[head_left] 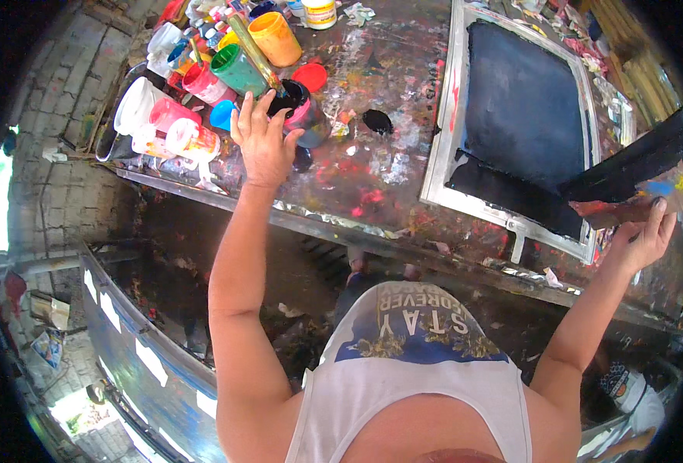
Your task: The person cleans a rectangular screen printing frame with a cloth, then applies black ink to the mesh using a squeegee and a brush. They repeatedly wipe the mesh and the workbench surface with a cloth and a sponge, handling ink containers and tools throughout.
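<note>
While the black paint jar (299,108) stands on the paint-splattered table (372,177) beside coloured pots (202,85), the left hand (263,143) wraps loosely around it. Well apart, the right hand (640,241) grips a black squeegee (630,174) over the framed screen (522,116).

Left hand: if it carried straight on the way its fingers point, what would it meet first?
Probably the green paint cup, just beyond the left hand, whose fingers already rest at the black jar; depth is uncertain.

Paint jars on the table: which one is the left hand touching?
The dark jar of black paint, under the left hand; the green and orange jars stand apart.
</note>
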The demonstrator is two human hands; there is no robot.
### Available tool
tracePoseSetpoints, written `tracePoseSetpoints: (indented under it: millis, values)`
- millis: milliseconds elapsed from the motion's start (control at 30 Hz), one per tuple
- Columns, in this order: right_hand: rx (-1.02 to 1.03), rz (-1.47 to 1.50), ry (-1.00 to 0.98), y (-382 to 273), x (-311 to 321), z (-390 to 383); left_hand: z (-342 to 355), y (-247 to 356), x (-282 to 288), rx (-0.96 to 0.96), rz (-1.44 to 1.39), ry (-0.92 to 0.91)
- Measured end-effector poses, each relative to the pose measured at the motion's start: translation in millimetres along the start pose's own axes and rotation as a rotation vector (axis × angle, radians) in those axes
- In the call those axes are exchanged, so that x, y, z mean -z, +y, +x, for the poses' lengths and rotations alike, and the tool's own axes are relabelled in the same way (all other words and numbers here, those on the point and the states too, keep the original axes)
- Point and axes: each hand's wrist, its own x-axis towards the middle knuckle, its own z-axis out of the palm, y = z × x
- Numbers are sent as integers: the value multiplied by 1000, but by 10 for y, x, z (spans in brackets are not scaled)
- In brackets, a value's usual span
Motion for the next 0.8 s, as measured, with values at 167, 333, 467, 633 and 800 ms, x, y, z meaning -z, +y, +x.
tracePoseSetpoints:
  millis: [167, 333, 467, 633, 800]
  values:
    - [-8, 18, 16, -62, 109, -109, 58, -130, -46, -39, -41, -18]
    - [46, 31, 149, -296, 68, -571, 308, -469, -142, -154, -72, -2]
    - [81, -72, 261, -537, 21, -997, 249, -703, -324, -256, -207, 114]
    - [120, -161, 333, -716, 80, -1626, -452, -874, -363, -461, -586, -136]
    - [374, -675, 277, -1040, 201, -2191, -729, -992, -436, -523, -426, -550]
